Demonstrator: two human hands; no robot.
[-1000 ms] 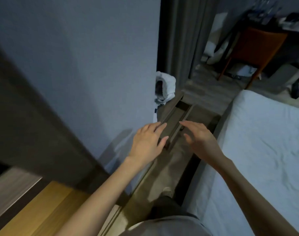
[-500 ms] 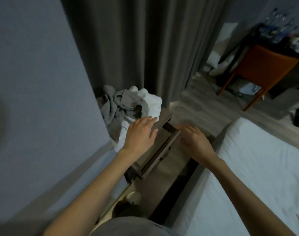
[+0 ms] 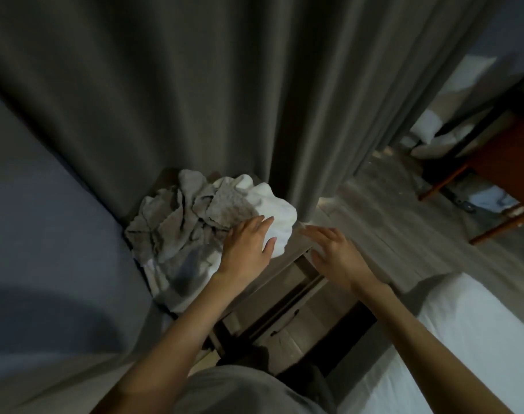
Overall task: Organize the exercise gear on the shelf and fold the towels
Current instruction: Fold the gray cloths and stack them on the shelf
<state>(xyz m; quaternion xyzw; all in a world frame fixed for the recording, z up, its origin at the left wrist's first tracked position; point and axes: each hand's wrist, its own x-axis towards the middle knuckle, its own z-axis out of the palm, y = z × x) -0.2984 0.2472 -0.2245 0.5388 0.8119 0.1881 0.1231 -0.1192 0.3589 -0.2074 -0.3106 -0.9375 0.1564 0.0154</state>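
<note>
Two crumpled towels at 11 o'clock (grey towel (image 3: 177,216), white towel (image 3: 277,204)); the left hand (image 3: 249,245) rests flat on them, the right hand (image 3: 337,253) is spread, holding nothing.

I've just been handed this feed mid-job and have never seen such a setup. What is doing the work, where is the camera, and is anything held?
No machine here: a person works with two bare hands. The camera sits on their head, looking forward and down. A crumpled pile, a grey towel and a white towel, lies on a low wooden cabinet beside a dark curtain; a white bed is at right. The left hand lies flat on the pile; the right hand hovers open near the cabinet's edge. Neither has a grip on anything.
</note>
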